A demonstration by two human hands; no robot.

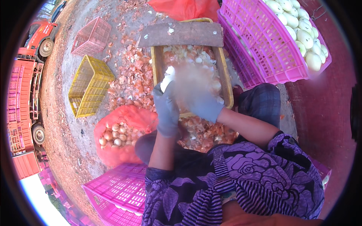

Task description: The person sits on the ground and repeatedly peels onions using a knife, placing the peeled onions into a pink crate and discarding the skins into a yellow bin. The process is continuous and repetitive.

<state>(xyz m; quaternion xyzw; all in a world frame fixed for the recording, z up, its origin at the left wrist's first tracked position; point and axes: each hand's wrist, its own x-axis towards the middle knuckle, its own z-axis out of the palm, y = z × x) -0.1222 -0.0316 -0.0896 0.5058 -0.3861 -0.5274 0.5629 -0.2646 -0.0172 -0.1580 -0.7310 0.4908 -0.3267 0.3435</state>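
grey-gloved, the left hand (pixel 166 109) pinched a white onion (pixel 167 80) at its fingertips, over the left part of a yellow tub (pixel 226 77). right hand (pixel 207 107) reached in beside it, fingers lost in a blurred patch; could not tell whether they were spread or closed, or on what. board (pixel 181 34) lay across the tub's far end; skins (pixel 132 71) in the tub and thick on the ground. risks, by my judgement: a smooth onion could have slid from so light a pinch into the litter; hands so close, a slip of the right could have struck the left. heaped bulbs (pixel 306 39) in the pink crate (pixel 264 41) could have rolled out if it were knocked; the red net (pixel 132 113), open near the left knee (pixel 145 147), could have spilled if nudged. writing: pale marks on the truck (pixel 24 101) cab, too small to read; no legible label on tub or crate.
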